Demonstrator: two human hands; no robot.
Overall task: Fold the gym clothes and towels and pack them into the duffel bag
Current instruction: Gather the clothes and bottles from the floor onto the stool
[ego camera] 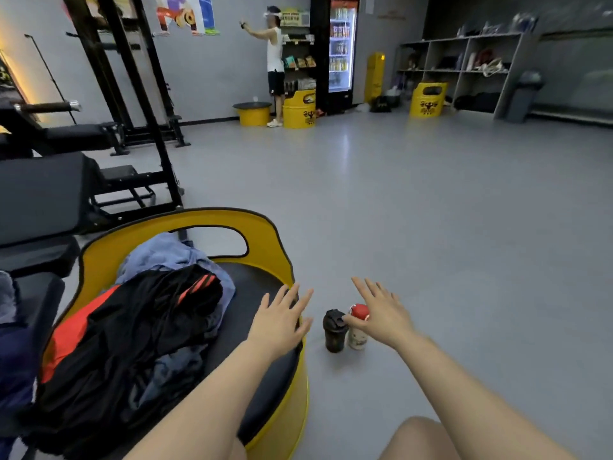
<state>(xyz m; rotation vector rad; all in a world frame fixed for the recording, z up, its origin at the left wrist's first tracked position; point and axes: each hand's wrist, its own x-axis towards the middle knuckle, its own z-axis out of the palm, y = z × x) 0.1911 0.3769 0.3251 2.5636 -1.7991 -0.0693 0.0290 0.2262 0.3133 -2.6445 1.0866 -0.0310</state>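
Note:
A heap of gym clothes lies on a yellow barrel seat (265,237) with a black cushion: a black garment with red stripes (139,327) on top, and a light blue towel or shirt (166,254) behind it. My left hand (282,320) hovers with spread fingers over the seat's right edge, holding nothing. My right hand (381,313) is stretched out with straight fingers above two bottles on the floor. No duffel bag is clearly in view.
A black shaker bottle (334,332) and a red-capped white bottle (358,327) stand on the grey floor right of the seat. Black gym benches (49,190) and a rack stand to the left. A person (275,61) stands far off by shelves and a drinks fridge (341,51).

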